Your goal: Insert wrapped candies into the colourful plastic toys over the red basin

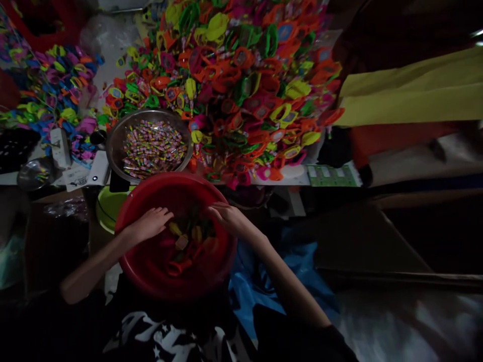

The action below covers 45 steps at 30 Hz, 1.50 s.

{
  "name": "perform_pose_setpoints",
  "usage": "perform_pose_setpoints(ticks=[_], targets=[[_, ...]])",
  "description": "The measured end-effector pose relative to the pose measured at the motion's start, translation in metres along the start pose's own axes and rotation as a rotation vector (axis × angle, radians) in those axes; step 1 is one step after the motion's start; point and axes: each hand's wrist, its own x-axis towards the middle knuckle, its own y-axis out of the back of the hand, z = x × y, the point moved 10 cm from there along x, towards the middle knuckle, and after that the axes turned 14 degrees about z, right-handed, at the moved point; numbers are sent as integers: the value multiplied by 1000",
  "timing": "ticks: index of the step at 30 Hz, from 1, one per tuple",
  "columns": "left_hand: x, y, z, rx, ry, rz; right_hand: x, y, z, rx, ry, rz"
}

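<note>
A large red plastic basin point(143, 274) rests at my lap, in front of the table edge. Several colourful toy watches point(181, 242), yellow, orange and green, lie at its bottom; the dim light blurs their details. Over the basin's left part, my left hand point(153, 222) reaches in with its fingers stretched out and nothing visible in them. My right hand point(228, 216) is at the basin's upper right side, fingers extended inward over the inside. Its fingertips are dark, but no held thing shows.
A big heap of toy watches point(241, 90) covers the table behind the basin. Small wrapped candies point(154, 148) fill a steel bowl point(112, 146). A power strip point(60, 148) and small metal dish point(32, 176) stand left; yellow sheeting point(411, 90) lies right; blue plastic point(249, 286) hangs below.
</note>
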Motion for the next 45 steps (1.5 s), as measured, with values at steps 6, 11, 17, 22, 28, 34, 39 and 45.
perform_pose_setpoints(ticks=[6, 11, 17, 22, 28, 34, 39, 45], targets=[[12, -20, 27, -29, -91, -49, -2, -15, -5, 42, 74, 11], [16, -5, 26, -64, -88, -2, -2, -26, -6, 66, 83, 0], [25, 111, -36, -154, 113, 479, -1, -45, -4, 80, 49, -71], [38, 150, -134, -92, 358, 654, -1, -61, -4, 81, 2, -124], [103, 125, -155, -27, 276, 507, 0, -76, -3, 86, -29, -144], [169, 109, -151, 78, 324, 380, 4, -76, -4, 124, -59, -161], [180, 102, -165, 133, 392, 297, 6, -75, -1, 184, -98, -185], [180, 99, -167, 166, 419, 269, 7, -80, 4, 209, -103, -196]])
